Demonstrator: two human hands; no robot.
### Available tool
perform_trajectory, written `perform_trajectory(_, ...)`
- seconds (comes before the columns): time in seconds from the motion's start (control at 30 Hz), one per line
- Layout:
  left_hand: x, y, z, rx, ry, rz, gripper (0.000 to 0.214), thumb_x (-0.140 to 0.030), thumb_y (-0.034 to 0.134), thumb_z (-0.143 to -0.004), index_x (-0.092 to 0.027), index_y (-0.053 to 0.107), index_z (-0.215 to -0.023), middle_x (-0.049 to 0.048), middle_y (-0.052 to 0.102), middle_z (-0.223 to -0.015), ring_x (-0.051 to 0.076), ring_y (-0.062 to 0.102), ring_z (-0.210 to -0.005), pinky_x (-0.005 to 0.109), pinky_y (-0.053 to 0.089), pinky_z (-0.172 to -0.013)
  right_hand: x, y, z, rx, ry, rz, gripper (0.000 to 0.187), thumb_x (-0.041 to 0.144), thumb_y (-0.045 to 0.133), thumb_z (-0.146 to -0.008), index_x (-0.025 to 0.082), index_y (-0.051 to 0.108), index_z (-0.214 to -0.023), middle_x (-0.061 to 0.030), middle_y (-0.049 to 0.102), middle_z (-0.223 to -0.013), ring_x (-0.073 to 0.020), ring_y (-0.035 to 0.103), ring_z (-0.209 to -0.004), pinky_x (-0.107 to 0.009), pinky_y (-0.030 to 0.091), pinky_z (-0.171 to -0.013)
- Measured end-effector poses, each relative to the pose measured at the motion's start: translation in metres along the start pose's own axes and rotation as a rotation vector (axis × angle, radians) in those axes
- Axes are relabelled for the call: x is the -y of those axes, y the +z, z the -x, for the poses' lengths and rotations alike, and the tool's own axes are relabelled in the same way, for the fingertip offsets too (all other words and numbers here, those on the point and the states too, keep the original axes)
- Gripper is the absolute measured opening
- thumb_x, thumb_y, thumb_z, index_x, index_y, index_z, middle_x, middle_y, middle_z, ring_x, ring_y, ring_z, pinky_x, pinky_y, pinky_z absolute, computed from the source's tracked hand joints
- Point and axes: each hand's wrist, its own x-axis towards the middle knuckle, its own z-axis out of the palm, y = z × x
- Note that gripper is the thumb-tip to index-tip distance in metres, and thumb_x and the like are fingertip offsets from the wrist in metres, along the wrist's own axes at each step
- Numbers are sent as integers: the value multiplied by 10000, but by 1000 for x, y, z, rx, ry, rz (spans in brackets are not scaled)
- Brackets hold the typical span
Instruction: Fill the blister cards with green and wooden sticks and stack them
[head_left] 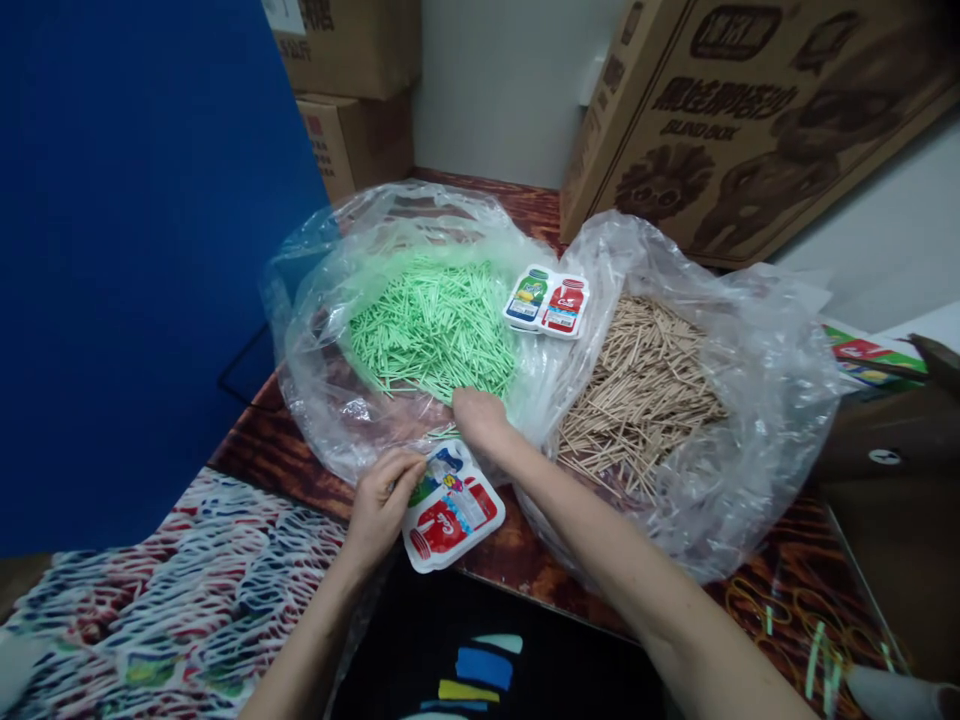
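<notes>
My left hand (382, 500) grips the left edge of a small white twin-cup packet (452, 512) printed with a red bottle and a green one. My right hand (480, 418) reaches into a clear plastic bag (322, 390) full of green sticks (435, 325), fingers closed on a few green sticks (444, 432) at the pile's near edge. A second twin-cup packet (547, 300) lies between the two bags. To the right, another clear bag (750, 480) holds tan wooden sticks (637, 385).
A blue panel (135, 250) stands at the left. Cardboard boxes (742, 110) lean at the back right, with others (352, 90) at the back left. Rubber bands (795, 610) lie on the patterned table (517, 560). A net-patterned cloth (165, 600) covers the near left.
</notes>
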Motion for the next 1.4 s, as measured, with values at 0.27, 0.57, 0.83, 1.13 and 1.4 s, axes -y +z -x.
perform_trajectory(0.27,6,5,2,-79,-219,318,166,-323,630,-799,-182,715,-788,25,672,-829,171,585,-801,245,441,-725,36,-55,21,266,329,-539,77,193,618,-769,191,570,-830,17,626,-636,-141,612,-570,-314,539,-614)
perform_trajectory(0.57,-5,41,-1,-50,-319,506,178,-344,724,-720,-168,732,-743,7,662,-744,137,563,-705,217,438,-655,91,-68,58,101,293,-1223,74,197,655,-810,214,584,-808,19,692,-750,-179,677,-794,-385,524,-858)
perform_trajectory(0.83,-13,67,0,-99,-449,821,213,-344,764,-679,-173,723,-799,10,695,-789,135,606,-717,232,479,-693,87,-73,84,244,377,-829,228,364,687,-775,190,615,-904,-32,678,-819,-187,644,-763,-325,522,-716)
perform_trajectory(1.13,-6,72,-6,-108,-418,866,228,-335,764,-686,-193,726,-860,7,716,-859,144,632,-788,242,486,-756,102,-108,101,246,120,95,285,274,573,-858,241,597,-1140,-17,642,-927,-177,597,-841,-314,475,-773)
perform_trajectory(1.4,-15,39,-12,519,-403,720,366,-182,800,-624,-176,682,-971,33,695,-909,181,627,-816,285,488,-755,105,-113,114,231,-123,226,323,148,481,-889,249,580,-1180,-55,633,-1163,-203,586,-1050,-369,426,-929)
